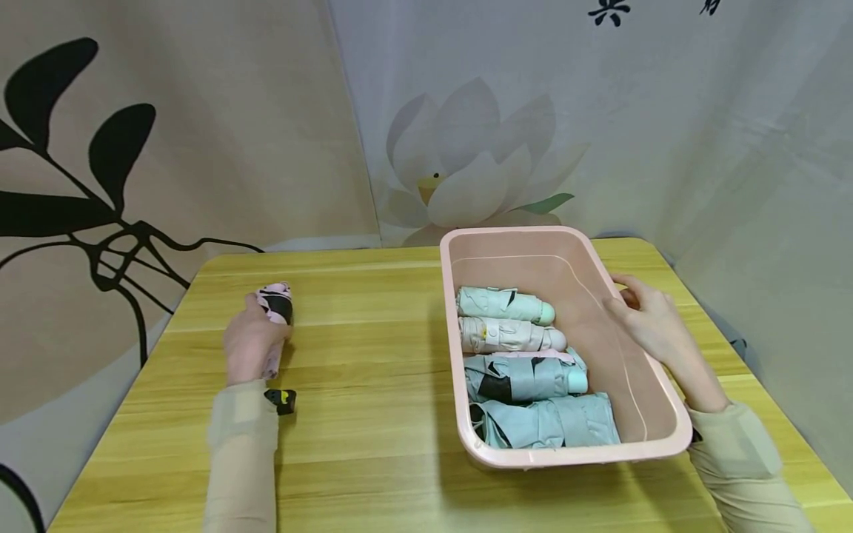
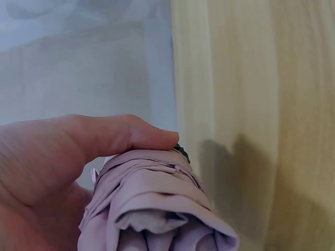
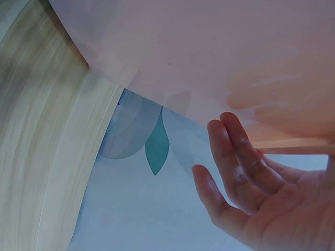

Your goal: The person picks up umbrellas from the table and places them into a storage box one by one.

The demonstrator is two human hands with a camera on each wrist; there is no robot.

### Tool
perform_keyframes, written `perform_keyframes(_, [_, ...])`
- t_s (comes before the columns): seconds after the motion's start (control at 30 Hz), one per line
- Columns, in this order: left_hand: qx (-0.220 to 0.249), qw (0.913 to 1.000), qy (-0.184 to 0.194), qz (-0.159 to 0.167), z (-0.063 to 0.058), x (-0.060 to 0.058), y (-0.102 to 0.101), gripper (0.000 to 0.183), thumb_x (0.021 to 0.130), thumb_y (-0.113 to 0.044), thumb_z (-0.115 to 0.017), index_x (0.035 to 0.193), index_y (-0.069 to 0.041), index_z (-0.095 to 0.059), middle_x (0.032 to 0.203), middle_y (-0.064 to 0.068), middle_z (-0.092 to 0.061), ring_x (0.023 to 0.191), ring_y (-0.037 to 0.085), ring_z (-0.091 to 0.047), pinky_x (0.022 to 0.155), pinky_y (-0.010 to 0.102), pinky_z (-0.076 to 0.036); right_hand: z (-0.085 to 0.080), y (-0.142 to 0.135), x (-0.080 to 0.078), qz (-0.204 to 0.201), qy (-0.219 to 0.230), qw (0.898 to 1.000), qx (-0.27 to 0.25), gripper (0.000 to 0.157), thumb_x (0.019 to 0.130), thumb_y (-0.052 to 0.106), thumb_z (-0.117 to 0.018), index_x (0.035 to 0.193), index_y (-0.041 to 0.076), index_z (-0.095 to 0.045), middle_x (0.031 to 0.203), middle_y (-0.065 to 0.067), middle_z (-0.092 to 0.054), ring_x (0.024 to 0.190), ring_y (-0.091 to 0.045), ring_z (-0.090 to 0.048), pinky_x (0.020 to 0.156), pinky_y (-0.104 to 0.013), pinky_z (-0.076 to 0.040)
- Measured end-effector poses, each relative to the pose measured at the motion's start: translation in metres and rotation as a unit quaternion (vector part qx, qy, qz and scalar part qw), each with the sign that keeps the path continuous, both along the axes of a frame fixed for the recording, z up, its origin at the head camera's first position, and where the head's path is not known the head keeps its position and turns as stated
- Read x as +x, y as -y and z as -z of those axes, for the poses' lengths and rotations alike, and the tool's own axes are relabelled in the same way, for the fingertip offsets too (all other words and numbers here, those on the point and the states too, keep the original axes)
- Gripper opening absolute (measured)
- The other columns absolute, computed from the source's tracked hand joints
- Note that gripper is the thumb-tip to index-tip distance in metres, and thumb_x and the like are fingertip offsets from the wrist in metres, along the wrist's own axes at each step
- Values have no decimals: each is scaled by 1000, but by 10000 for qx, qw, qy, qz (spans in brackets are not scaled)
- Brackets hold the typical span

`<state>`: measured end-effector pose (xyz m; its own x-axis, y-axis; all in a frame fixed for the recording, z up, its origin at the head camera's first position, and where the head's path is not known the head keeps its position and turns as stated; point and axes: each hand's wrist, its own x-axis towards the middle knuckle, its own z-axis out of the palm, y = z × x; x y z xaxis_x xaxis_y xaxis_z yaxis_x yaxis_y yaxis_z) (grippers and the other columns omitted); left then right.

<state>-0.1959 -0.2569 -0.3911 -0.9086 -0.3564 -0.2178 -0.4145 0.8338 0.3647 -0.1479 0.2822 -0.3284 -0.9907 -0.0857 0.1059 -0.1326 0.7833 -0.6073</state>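
My left hand (image 1: 249, 342) grips a folded pink umbrella (image 1: 274, 302) with a black patch at the left of the table. In the left wrist view, the thumb lies across its pleated pink cloth (image 2: 157, 193). My right hand (image 1: 649, 322) holds the right rim of a pink plastic bin (image 1: 566, 460), thumb over the edge. Its fingers (image 3: 230, 151) extend beside the outer wall in the right wrist view. Inside the bin lie a mint umbrella (image 1: 496, 304), a white umbrella (image 1: 506, 335) and grey-blue umbrellas (image 1: 533, 377), with a pink strip showing between them.
The wooden table (image 1: 363, 370) stretches between the left hand and the bin. Behind it hangs a curtain (image 1: 280, 133) printed with leaves and a lotus. A black band (image 1: 281, 401) is at the left wrist.
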Motion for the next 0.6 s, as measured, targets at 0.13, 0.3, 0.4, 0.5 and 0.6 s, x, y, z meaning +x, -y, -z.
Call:
perform_keyframes(0.13, [470,9982,-73,377,-10,2,6,96,71,-34,-67,141,1,-12,105,32,-52,77,35,-54,54,37,-43,0,0,0,-13,1,10000,2,50,95,31,-42,136,4,-39,113,-27,-60,92,-34,-62,65,-27,-47])
perform_keyframes(0.3, [160,9983,-476,294,-15,3,-16,90,74,-28,-65,142,-1,-14,104,33,-52,78,38,-52,52,37,-40,1,0,-1,7,-130,9999,62,49,94,31,-43,134,2,-42,109,-27,-62,89,-33,-62,64,-27,-46])
perform_keyframes(0.4, [131,9967,-652,462,-18,3,-19,88,73,-29,-65,141,-1,-17,99,31,-54,77,37,-53,50,36,-39,1,0,-1,5,-138,9999,55,49,94,31,-43,134,2,-42,110,-27,-62,90,-34,-62,64,-26,-46])
perform_keyframes(0.5, [7,9958,-770,496,-20,2,-26,85,74,-29,-65,140,-1,-19,98,29,-54,78,37,-53,51,34,-37,1,0,-1,-2,-127,9999,40,49,94,31,-43,134,2,-42,111,-28,-61,91,-35,-62,65,-26,-46])
perform_keyframes(0.6, [-14,9944,-881,586,-23,1,-30,83,74,-29,-65,138,0,-22,97,29,-54,79,38,-53,51,34,-38,1,0,-1,4,-135,9999,38,49,94,31,-43,134,3,-42,111,-28,-61,91,-35,-62,65,-26,-46])
